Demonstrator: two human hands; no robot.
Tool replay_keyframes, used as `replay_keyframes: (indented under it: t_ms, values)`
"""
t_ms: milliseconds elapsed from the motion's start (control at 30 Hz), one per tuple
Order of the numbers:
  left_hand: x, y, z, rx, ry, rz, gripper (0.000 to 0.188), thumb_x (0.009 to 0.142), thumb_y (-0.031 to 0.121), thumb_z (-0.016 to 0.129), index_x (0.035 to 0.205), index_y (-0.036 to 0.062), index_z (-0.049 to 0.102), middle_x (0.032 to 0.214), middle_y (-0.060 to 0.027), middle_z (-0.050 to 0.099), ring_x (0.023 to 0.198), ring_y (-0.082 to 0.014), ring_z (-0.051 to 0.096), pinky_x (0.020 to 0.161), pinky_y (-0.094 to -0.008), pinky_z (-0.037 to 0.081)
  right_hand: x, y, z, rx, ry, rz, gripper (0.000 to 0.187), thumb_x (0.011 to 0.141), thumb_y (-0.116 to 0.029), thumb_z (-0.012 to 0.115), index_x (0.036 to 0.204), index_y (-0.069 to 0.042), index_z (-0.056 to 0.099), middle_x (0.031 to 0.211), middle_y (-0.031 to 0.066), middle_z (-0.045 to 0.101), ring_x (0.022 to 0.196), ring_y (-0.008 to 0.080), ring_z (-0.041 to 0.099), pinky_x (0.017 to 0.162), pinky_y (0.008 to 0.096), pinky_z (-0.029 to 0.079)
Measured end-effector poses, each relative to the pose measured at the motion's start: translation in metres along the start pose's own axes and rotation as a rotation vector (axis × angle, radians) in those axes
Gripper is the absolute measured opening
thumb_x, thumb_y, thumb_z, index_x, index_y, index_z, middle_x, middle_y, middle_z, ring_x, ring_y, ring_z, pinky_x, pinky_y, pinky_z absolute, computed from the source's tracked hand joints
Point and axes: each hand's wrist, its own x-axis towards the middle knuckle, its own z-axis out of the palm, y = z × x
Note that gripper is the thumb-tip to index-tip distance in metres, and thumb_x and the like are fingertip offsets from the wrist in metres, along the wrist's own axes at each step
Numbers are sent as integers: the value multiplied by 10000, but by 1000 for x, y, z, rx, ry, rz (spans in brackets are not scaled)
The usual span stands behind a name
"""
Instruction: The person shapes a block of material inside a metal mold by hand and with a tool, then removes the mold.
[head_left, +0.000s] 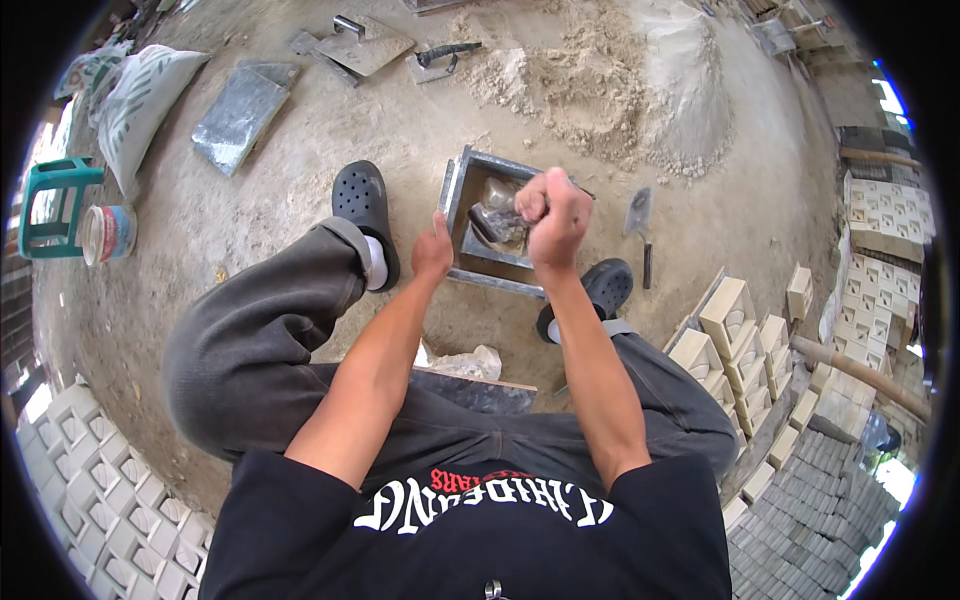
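Closest in, on the near side of the metal box (490, 281), lie a dark board (475, 395) and a crumpled clear plastic bag (470, 363), between the person's legs. Pale blocks (730, 310) are stacked to the right of the box and a little nearer. A dark clog (610, 285) sits just beside its near right corner; another clog (362, 200) is to its left.

The box is on the ground between the feet, with crumpled plastic (500, 222) inside. The left hand (432, 248) is against its left side, thumb up by the edge; how firmly it grips cannot be told. The right hand (553, 215) is a clenched fist over its right side; whether it encloses anything cannot be told.

Right of the box lies a small trowel (638, 212). Beyond the box rise a sand heap (590, 90) and, farther right, a paler powder heap (685, 90).
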Motion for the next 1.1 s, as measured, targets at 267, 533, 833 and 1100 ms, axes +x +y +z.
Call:
replay_keyframes:
  t_ms: [267, 533, 833, 1100]
  values:
    - [-4, 2, -3, 40, -28, 4, 832, 948, 626, 195, 961, -51, 679, 988, -309, 635, 1003, -463, 589, 893, -514, 422, -2, -2, 1, 49, 107, 23, 453, 967, -266, 389, 566, -57, 390, 526, 41, 384, 485, 156, 363, 530, 317, 363]
    - [-9, 9, -5, 11, 4, 23, 834, 944, 631, 208, 932, -55, 681, 979, -322, 629, 998, -469, 587, 882, -514, 427, 10, -4, 0, 122, 51, 27, 462, 976, -266, 375, 564, -58, 389, 513, 49, 387, 483, 156, 366, 533, 325, 367]
    - [-3, 2, -1, 2, 20, 16, 804, 947, 620, 221, 939, -37, 685, 963, -312, 635, 983, -469, 593, 870, -519, 434, 1, -7, -7, 131, 40, 12, 462, 975, -254, 367, 564, -41, 378, 523, 60, 389, 498, 164, 362, 538, 330, 370]
    - [-1, 0, -2, 7, 22, 20, 814, 944, 628, 217, 954, -39, 683, 978, -311, 635, 996, -467, 590, 883, -514, 431, -16, -20, -31, 139, -112, 15, 453, 941, -239, 381, 540, -29, 371, 515, 74, 391, 492, 180, 364, 528, 337, 359]
